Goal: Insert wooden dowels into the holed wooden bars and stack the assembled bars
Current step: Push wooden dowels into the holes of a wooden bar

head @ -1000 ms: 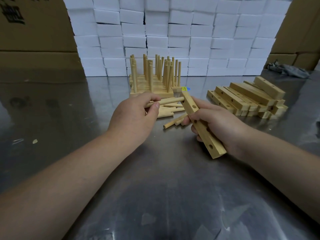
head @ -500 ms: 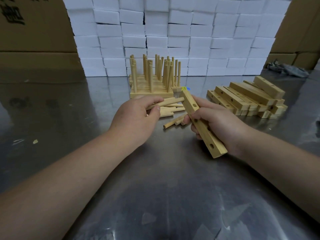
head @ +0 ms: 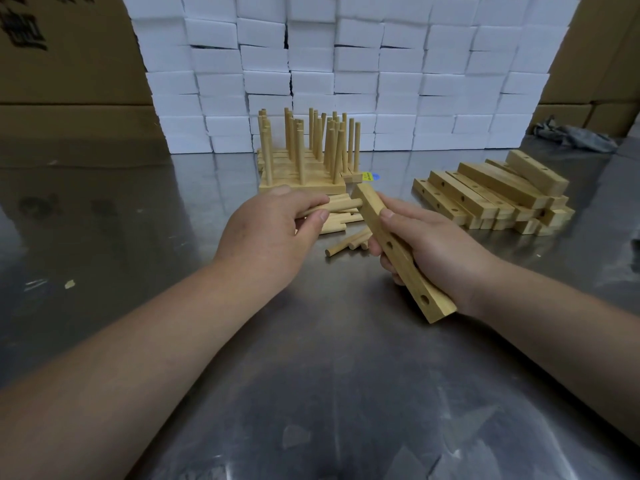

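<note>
Steel table (head: pixel 346 393) out front, white boxes (head: pixel 346 64) stacked behind. The holed bar (head: pixel 410 275) was held tilted above the table at centre, with the dowel (head: pixel 346 204) tip at its far-end hole; depth unclear. Both were judged light, rigid, smooth wood, the bar best gripped mid-length and the dowel near its back end. Right hand (head: pixel 440 244) wrapped the bar's middle. Left hand (head: pixel 266 237) pinched the dowel, forearms converging. Loose dowels (head: pixel 346 244) lay beneath, spare bars (head: pixel 491 192) to the right, the finished stack (head: pixel 304 181) beyond.

The near desk (head: pixel 329 393) lay open between the arms, while farther back the stacked bars (head: pixel 304 184) bristling with upright dowels, the loose dowels (head: pixel 341 247), the pile of holed bars (head: pixel 485 195) at right and the wall of white boxes (head: pixel 346 64) barred passage.
</note>
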